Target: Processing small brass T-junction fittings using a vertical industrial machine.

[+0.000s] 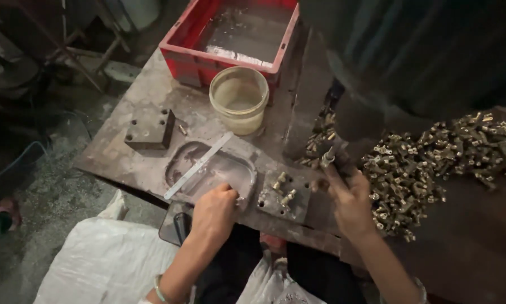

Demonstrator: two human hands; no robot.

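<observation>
My left hand (216, 209) is curled into a loose fist at the near rim of a shallow oblong metal tray (177, 160); nothing shows clearly in its fingers. A flat metal strip (199, 164) lies slantwise across the tray. My right hand (350, 204) reaches up beside a dark steel fixture block (273, 204) with two small brass parts (284, 190) standing on it. Its fingertips are just under the tip of a machine spindle (327, 157). What they pinch is too blurred to tell. A big heap of brass fittings (427, 160) lies to the right.
A red plastic crate (177, 56) stands at the back, with a cream plastic tub (239, 101) in front of it. A drilled steel block (150, 130) sits at the left on the worn metal bench (123, 160). A white sack (106, 264) lies below the bench edge.
</observation>
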